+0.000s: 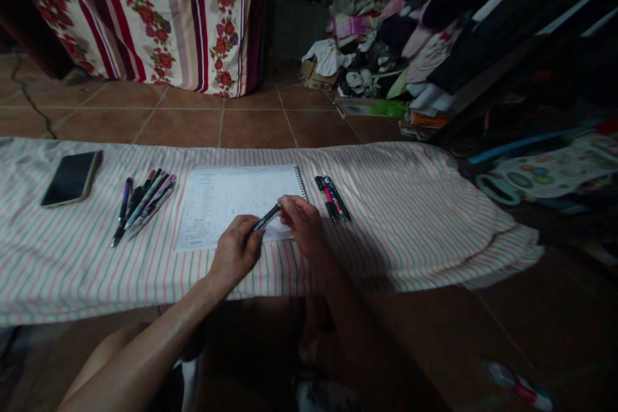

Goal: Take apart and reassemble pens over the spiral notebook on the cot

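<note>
Between my two hands a dark pen (264, 219) is held at a slant above the lower part of a spiral notebook (241, 190). My left hand (238, 246) is closed round the pen's lower left end. The fingers of my right hand (302, 219) pinch its upper right end. The notebook lies open at a page with faint marks and a printed column on its left, its spiral binding on the right. A small group of pens (333, 198) lies just right of the notebook. Left of it is a larger bunch of pens (147, 199).
A smartphone (71, 178) lies at the left on the striped cloth (410, 206) covering the low table. Beyond are a tiled floor (188, 125), a floral curtain (159, 13) and a heap of clothes (386, 32). A plastic bottle (516, 386) lies on the floor at lower right.
</note>
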`<state>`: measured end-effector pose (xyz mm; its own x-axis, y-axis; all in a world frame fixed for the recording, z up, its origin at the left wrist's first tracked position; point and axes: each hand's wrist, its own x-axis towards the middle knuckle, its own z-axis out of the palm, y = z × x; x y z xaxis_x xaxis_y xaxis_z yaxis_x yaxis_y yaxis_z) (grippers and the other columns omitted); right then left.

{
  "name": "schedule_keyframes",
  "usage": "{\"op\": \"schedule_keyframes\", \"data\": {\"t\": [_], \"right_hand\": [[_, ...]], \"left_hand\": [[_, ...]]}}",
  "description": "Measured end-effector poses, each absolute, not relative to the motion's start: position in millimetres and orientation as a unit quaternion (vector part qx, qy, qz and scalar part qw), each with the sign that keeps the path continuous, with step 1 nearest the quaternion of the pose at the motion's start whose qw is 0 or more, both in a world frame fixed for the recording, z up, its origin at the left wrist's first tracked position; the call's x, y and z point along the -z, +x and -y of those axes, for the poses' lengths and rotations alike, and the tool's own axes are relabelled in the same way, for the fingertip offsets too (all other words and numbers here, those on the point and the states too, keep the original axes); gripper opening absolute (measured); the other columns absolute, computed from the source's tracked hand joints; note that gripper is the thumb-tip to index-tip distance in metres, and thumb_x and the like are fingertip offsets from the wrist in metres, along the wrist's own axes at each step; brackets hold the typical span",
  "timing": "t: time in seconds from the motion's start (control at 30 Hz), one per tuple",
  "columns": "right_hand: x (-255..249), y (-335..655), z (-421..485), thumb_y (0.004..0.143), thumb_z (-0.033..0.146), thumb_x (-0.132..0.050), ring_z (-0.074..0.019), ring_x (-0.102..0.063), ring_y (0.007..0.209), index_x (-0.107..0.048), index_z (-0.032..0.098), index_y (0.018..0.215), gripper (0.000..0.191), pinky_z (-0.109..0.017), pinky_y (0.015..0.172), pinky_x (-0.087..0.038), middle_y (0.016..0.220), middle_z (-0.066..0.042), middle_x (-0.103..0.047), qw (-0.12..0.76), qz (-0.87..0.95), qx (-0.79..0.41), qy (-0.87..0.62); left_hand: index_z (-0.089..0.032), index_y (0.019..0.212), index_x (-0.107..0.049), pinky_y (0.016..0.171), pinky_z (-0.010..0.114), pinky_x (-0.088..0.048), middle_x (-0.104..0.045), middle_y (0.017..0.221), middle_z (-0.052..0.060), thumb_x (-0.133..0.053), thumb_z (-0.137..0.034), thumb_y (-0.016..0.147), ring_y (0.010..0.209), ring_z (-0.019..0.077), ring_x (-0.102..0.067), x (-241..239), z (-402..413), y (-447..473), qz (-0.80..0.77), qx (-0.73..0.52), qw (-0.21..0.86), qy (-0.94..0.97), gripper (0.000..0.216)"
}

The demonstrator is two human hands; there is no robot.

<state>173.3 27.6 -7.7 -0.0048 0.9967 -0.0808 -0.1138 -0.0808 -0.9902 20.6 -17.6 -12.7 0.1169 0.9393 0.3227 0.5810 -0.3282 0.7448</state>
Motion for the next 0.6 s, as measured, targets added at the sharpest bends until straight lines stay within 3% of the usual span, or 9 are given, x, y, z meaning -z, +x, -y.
{"op": "schedule_keyframes", "data": {"t": [0.33, 0.6], "right_hand": [[9.1, 169.7, -29.2, 0.073, 0.056, -0.060, -0.0116, -0.060, 0.067, -0.066, 0.015, 0.087, 0.044, -0.022, 0.059, -0.048, 0.073, -0.004, -0.064, 0.532, 0.378, -0.605, -0.456], [3.5, 173.0, -26.9, 0.073, 0.054, -0.061, -0.0113, -0.058, 0.065, -0.063, 0.017, 0.097, 0.044, -0.019, 0.046, -0.035, 0.086, -0.006, -0.067, 0.507, 0.384, -0.638, -0.435]], "left_hand": [[-0.017, 0.093, -0.062, 0.080, 0.033, -0.048, -0.063, 0.092, 0.007, -0.045, -0.023, 0.086, 0.087, 0.0182, -0.059, 11.6, 16.6, 20.8, -0.543, -0.405, 0.235, 0.697, 0.019], [-0.018, 0.091, -0.062, 0.079, 0.033, -0.048, -0.062, 0.091, 0.006, -0.046, -0.028, 0.086, 0.086, 0.0187, -0.059, 8.8, 18.9, 17.2, -0.550, -0.415, 0.278, 0.669, 0.020]]}}
